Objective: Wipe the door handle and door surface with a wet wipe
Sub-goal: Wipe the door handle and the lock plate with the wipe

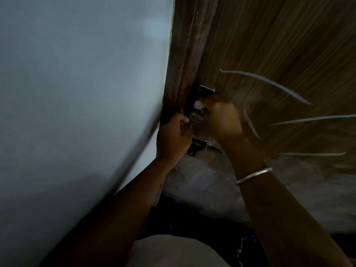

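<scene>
A brown wooden door (pixel 279 45) with streaky grain fills the upper right. Its dark metal handle (pixel 194 97) runs down the door's left edge, with a silver plate at the top. My left hand (pixel 173 137) is closed around the lower part of the handle. My right hand (pixel 221 118) is clenched on a pale wet wipe (pixel 196 114) and presses it against the handle's middle. The picture is blurred around the right hand. A silver bangle sits on my right wrist.
A pale grey wall (pixel 77 93) takes up the left half. The dark brown door frame (pixel 183 45) runs between wall and door. A black latch bolt (pixel 202 147) sits below the handle. Light scratch marks (pixel 269 83) cross the door.
</scene>
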### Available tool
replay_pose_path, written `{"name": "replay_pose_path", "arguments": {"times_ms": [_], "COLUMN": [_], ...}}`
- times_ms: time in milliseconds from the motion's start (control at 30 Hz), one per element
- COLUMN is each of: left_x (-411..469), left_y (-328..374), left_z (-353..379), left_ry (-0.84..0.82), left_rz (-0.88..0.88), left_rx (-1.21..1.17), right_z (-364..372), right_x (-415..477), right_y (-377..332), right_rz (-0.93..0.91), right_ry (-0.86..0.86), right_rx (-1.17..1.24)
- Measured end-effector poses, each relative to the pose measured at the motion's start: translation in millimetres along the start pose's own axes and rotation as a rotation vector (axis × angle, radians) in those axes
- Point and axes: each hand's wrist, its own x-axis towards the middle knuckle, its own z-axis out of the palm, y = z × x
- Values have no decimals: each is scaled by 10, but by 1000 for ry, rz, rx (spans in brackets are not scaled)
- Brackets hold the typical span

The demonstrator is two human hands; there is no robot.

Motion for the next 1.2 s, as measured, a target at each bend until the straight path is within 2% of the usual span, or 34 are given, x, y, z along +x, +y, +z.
{"name": "replay_pose_path", "arguments": {"times_ms": [100,267,467,567,667,733,833,900,1033,1100,1200], "left_x": [-7,-12,-15,-19,-12,-5,2,3,-17,-22,-40], "left_y": [-13,-34,-24,-30,-30,-15,-1,2,8,-6,-50], "left_z": [-7,9,16,23,-1,-14,-3,5,45,40,-15], "left_ry": [-4,-25,-16,8,26,26,27,11,-112,-157,-166], "left_rz": [-18,-38,-16,-27,-47,-42,-16,15,60,71,51], "left_rx": [-2,-2,-1,-25,-15,-21,-29,-24,-18,-3,40], "right_z": [60,-86,17,45,-88,-195,-355,-347,-42,99,135], "right_x": [48,-63,113,18,-96,-167,-282,-305,-308,-336,-404], "right_y": [-83,42,-12,-156,-128,-21,160,183,-95,-194,-87], "right_rz": [-36,-116,74,-47,-45,27,139,148,27,-31,-3], "right_ry": [-125,-142,-179,-184,-156,-120,91,165,-9,-7,-10], "right_rx": [-10,114,-2,-7,16,57,77,70,68,22,-8]}}
